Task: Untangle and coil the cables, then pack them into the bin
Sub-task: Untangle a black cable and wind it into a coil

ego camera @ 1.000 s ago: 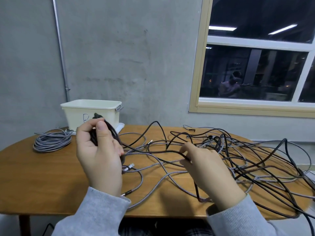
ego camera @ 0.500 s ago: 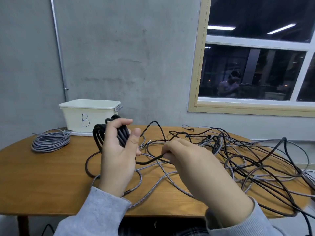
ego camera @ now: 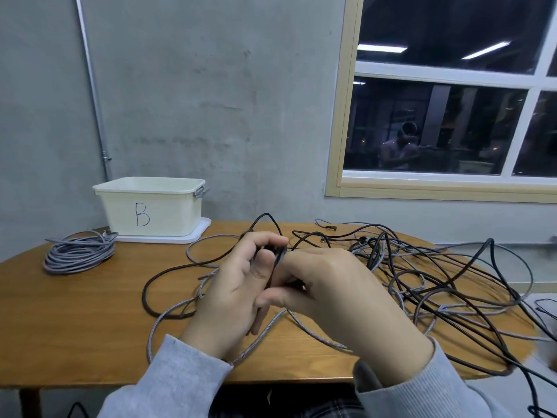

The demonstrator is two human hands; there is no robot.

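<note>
Two hands are shown meeting above the table [ego camera: 60, 321], in front and to the right of the bin [ego camera: 153, 212]. A small black coil [ego camera: 278, 254] is gripped in the curled left hand [ego camera: 238, 285]; black cable is pinched by the right hand [ego camera: 325, 285], presumably to add a loop. The tangle [ego camera: 422, 282] lies right of the bin, a finished grey coil [ego camera: 78, 251] to its left. The bin is marked "B".
</note>
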